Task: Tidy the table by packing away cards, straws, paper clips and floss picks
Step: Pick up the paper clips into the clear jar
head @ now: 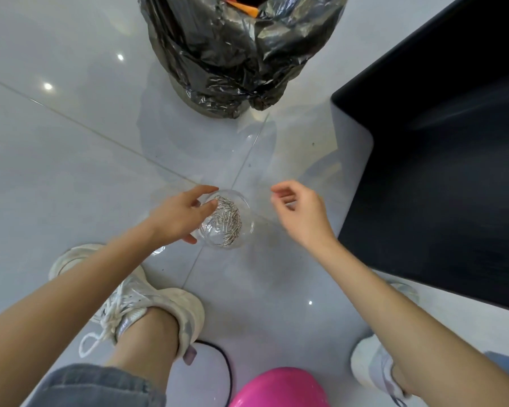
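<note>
1. Head view: at frame centre, the left hand (179,219) grips a clear cup (245,201) of paper clips (229,221).
2. Just right of it, the right hand (304,214) is apart from the cup, fingers loosely curled, nothing visible in them.
3. Top centre: black-bagged bin (235,57).

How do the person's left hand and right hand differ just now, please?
The left hand grips the clear cup of paper clips from its side; the right hand holds nothing visible. The left hand touches the cup, while the right hand hangs apart, to the cup's right. The left hand's fingers wrap round the cup; the right hand's curl loosely. Both are bare.
</note>
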`<action>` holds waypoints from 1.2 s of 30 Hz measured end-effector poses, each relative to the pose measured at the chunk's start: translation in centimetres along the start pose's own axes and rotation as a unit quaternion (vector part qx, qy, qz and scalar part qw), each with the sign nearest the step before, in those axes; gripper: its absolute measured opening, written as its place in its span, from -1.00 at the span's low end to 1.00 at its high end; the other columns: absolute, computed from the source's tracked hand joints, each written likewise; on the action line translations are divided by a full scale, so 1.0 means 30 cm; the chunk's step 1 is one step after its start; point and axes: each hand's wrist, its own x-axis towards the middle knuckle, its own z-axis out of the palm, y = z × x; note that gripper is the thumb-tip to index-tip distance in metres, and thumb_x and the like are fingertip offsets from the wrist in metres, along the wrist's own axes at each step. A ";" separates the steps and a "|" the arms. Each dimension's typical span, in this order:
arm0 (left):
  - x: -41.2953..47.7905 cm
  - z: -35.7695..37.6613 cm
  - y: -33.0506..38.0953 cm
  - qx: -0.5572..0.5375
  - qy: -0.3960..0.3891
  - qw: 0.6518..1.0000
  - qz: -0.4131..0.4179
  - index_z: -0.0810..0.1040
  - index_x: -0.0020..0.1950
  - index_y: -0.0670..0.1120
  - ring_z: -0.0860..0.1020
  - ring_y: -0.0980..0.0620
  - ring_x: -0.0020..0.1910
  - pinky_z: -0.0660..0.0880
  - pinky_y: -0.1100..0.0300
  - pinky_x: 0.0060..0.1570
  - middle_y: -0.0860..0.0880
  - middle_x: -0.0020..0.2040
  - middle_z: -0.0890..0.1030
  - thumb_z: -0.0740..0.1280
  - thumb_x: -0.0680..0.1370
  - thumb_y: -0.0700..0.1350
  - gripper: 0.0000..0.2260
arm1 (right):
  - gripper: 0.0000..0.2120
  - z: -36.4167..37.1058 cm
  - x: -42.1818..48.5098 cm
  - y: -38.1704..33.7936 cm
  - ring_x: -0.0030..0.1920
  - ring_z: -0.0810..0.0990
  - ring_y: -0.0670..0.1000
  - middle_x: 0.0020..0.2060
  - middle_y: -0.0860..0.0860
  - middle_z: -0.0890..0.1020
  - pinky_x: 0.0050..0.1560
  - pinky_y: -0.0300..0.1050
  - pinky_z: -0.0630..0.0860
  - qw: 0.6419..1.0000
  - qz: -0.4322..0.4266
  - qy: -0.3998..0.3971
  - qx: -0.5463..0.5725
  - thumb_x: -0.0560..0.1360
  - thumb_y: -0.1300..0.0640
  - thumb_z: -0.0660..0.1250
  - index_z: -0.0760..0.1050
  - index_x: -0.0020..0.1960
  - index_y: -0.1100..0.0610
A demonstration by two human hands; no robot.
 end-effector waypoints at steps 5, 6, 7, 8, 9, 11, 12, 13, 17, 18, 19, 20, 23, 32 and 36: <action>0.006 0.008 -0.022 0.004 0.000 1.000 0.003 0.41 0.35 0.17 0.60 -0.14 -0.05 0.63 -0.01 -0.17 -0.09 0.14 0.47 0.23 0.58 0.08 -0.67 | -0.62 -0.015 0.092 0.273 0.16 0.50 0.16 0.19 0.15 0.47 0.15 -0.08 0.40 0.964 0.095 -0.076 -0.236 0.47 0.19 0.39 0.45 0.26 0.23; 0.011 0.008 -0.021 -0.003 0.003 1.000 0.004 0.42 0.35 0.18 0.61 -0.14 -0.08 0.63 -0.02 -0.16 -0.09 0.13 0.47 0.23 0.58 0.09 -0.67 | -0.66 0.003 0.088 0.302 0.16 0.49 0.17 0.17 0.15 0.47 0.11 -0.07 0.40 0.963 0.085 -0.070 -0.248 0.47 0.20 0.38 0.46 0.22 0.25; 0.014 0.008 -0.021 -0.012 0.004 1.000 0.005 0.42 0.34 0.18 0.61 -0.15 -0.09 0.63 -0.02 -0.15 -0.09 0.13 0.48 0.24 0.58 0.09 -0.67 | -0.72 0.021 0.076 0.314 0.12 0.49 0.18 0.13 0.17 0.48 0.06 -0.04 0.41 0.961 0.060 -0.059 -0.263 0.47 0.24 0.36 0.48 0.16 0.28; 0.016 0.007 -0.021 -0.021 0.005 1.000 0.007 0.43 0.34 0.18 0.60 -0.14 -0.10 0.63 -0.03 -0.15 -0.10 0.12 0.48 0.24 0.58 0.08 -0.68 | -0.80 0.039 0.065 0.321 0.08 0.49 0.20 0.08 0.19 0.49 0.00 -0.02 0.41 0.957 0.033 -0.051 -0.284 0.47 0.28 0.33 0.49 0.08 0.30; 0.017 0.006 -0.018 -0.028 0.003 1.000 0.010 0.43 0.34 0.17 0.59 -0.13 -0.10 0.63 -0.03 -0.16 -0.11 0.12 0.48 0.24 0.58 0.07 -0.68 | -0.86 0.052 0.055 0.320 0.05 0.49 0.22 0.03 0.22 0.50 -0.05 0.00 0.41 0.951 0.013 -0.053 -0.306 0.48 0.31 0.29 0.49 0.02 0.33; 0.020 0.006 -0.015 -0.039 0.002 0.999 0.014 0.43 0.34 0.16 0.57 -0.12 -0.09 0.63 -0.04 -0.17 -0.12 0.12 0.49 0.25 0.58 0.05 -0.68 | -0.88 0.067 0.045 0.316 0.03 0.50 0.23 0.00 0.23 0.51 -0.09 0.00 0.41 0.937 -0.008 -0.058 -0.343 0.50 0.32 0.24 0.48 0.00 0.34; 0.021 0.006 -0.013 -0.044 0.004 0.999 0.014 0.44 0.34 0.15 0.57 -0.12 -0.09 0.63 -0.04 -0.17 -0.12 0.12 0.49 0.25 0.58 0.04 -0.69 | -0.86 0.070 0.047 0.319 0.05 0.50 0.23 0.02 0.23 0.51 -0.09 0.00 0.41 0.931 -0.007 -0.060 -0.361 0.51 0.30 0.22 0.47 0.03 0.33; 0.021 0.005 -0.010 -0.048 0.007 0.999 0.012 0.44 0.34 0.15 0.57 -0.12 -0.09 0.63 -0.04 -0.17 -0.12 0.12 0.49 0.25 0.58 0.04 -0.69 | -0.84 0.069 0.054 0.314 0.07 0.50 0.22 0.05 0.22 0.50 -0.08 -0.02 0.40 0.922 0.001 -0.064 -0.381 0.54 0.28 0.20 0.45 0.07 0.32; 0.020 0.003 0.003 -0.057 0.013 0.998 0.005 0.44 0.32 0.17 0.57 -0.13 -0.06 0.64 -0.03 -0.18 -0.14 0.15 0.48 0.25 0.58 0.05 -0.69 | -0.85 0.067 0.087 0.266 0.06 0.54 0.22 0.03 0.20 0.56 -0.15 -0.09 0.32 0.924 0.039 -0.066 -0.376 0.54 0.22 0.21 0.46 0.06 0.28; 0.018 0.001 0.010 -0.057 0.012 0.998 0.005 0.44 0.32 0.17 0.57 -0.14 -0.05 0.64 -0.03 -0.18 -0.14 0.15 0.48 0.25 0.58 0.05 -0.69 | -0.88 0.064 0.095 0.239 0.01 0.56 0.21 -0.04 0.17 0.59 -0.16 -0.11 0.33 0.948 0.067 -0.035 -0.310 0.52 0.22 0.24 0.49 0.00 0.26; 0.015 0.002 0.014 -0.057 0.010 0.998 0.002 0.44 0.32 0.17 0.56 -0.14 -0.04 0.64 -0.03 -0.18 -0.15 0.15 0.48 0.25 0.58 0.06 -0.69 | -0.93 0.062 0.096 0.204 -0.07 0.58 0.16 -0.14 0.12 0.61 -0.17 -0.14 0.36 0.970 0.100 0.005 -0.223 0.49 0.23 0.28 0.51 -0.08 0.23; 0.012 0.003 0.022 -0.058 0.010 0.998 0.002 0.44 0.33 0.17 0.56 -0.14 -0.03 0.64 -0.02 -0.19 -0.15 0.15 0.48 0.25 0.58 0.06 -0.69 | -0.98 0.054 0.092 0.158 -0.18 0.58 0.07 -0.24 0.04 0.60 -0.18 -0.19 0.39 0.985 0.116 0.043 -0.122 0.45 0.25 0.31 0.52 -0.14 0.19; -0.015 0.011 0.058 -0.064 0.014 0.998 0.001 0.42 0.34 0.14 0.56 -0.07 -0.07 0.64 0.04 -0.22 -0.13 0.09 0.49 0.23 0.60 0.04 -0.70 | -0.86 0.007 0.012 -0.014 -0.38 0.47 -0.13 -0.36 -0.09 0.55 -0.27 -0.41 0.42 0.998 0.041 0.029 0.042 0.41 0.33 0.36 0.53 -0.21 0.11; -0.208 -0.029 0.273 -0.044 -0.009 0.998 0.037 0.45 0.32 0.06 0.54 -0.02 -0.16 0.64 0.06 -0.28 -0.16 0.09 0.53 0.22 0.60 0.01 -0.72 | -0.88 -0.144 -0.203 -0.262 -0.31 0.53 -0.15 -0.26 -0.09 0.59 -0.19 -0.41 0.47 0.989 -0.141 0.049 0.011 0.43 0.27 0.41 0.66 -0.06 0.15; -0.353 -0.050 0.387 -0.014 0.002 0.998 0.067 0.48 0.24 0.13 0.52 -0.09 -0.09 0.63 -0.05 -0.19 -0.12 0.03 0.51 0.20 0.61 0.03 -0.78 | -0.87 -0.266 -0.325 -0.381 -0.22 0.56 -0.09 -0.19 -0.04 0.61 -0.14 -0.26 0.53 0.973 -0.222 0.051 0.035 0.47 0.27 0.35 0.63 -0.03 0.15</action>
